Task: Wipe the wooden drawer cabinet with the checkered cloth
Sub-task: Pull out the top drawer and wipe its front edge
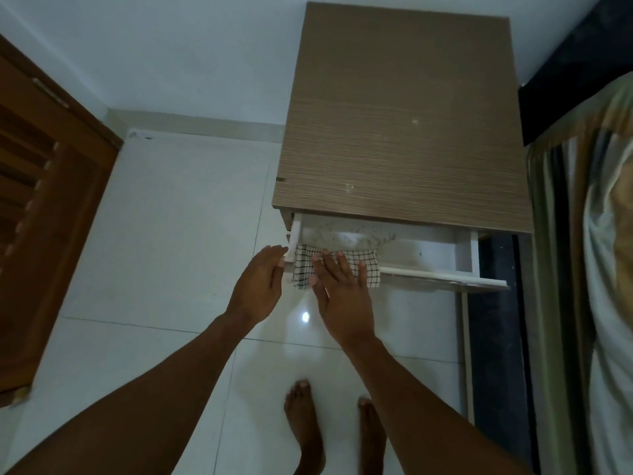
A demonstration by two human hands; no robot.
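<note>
My right hand is pressing the checkered cloth flat, fingers spread, on the front edge of the open drawer, left hand open beside its corner. The wooden drawer cabinet top has specks and the drawer floor looks dusty, so plenty left I'd say.

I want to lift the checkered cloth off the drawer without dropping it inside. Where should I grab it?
Probably pinch the flap of the checkered cloth hanging over the drawer front, from the near side. It is draped there, and the right hand lies flat on it.
</note>
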